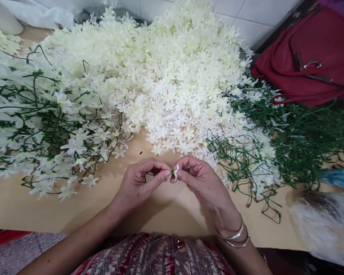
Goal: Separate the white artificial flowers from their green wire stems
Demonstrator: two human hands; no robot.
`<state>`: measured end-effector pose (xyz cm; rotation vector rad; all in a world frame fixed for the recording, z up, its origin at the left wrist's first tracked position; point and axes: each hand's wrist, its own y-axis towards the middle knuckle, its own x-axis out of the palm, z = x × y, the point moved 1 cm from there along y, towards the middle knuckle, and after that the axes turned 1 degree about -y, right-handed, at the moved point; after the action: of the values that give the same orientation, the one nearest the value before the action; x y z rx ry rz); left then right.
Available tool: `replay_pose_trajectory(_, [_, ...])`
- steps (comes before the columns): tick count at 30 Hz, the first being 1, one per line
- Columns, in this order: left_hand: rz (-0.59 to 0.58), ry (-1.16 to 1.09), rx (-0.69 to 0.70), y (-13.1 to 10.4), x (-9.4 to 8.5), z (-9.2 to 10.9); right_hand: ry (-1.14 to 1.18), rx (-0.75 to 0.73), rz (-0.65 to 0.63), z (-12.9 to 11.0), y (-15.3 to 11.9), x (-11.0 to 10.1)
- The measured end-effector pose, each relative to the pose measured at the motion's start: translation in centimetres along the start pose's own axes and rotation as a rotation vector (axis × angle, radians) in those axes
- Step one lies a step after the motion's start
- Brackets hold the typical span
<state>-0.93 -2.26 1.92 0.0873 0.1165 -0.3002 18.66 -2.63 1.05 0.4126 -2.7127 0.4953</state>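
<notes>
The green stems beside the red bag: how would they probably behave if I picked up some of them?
The green stems will likely come up tangled, since many cross one another. Each is probably light, being very thin. Several show kinks, so they may bend yet hold shape.

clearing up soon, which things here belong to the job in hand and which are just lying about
Seemingly part of the job:
small white flower with green at its base, pinched by the left hand and right hand
loose white flowers
green stems
stemmed white flowers, left

Probably just lying about:
red bag
crumpled plastic
</notes>
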Motion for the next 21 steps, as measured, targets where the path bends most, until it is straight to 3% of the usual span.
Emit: replay_pose_trajectory(21, [-0.016, 0.022, -0.013, -0.41, 0.26, -0.03, 0.006, 0.035, 0.033, -0.01, 0.02, 0.67])
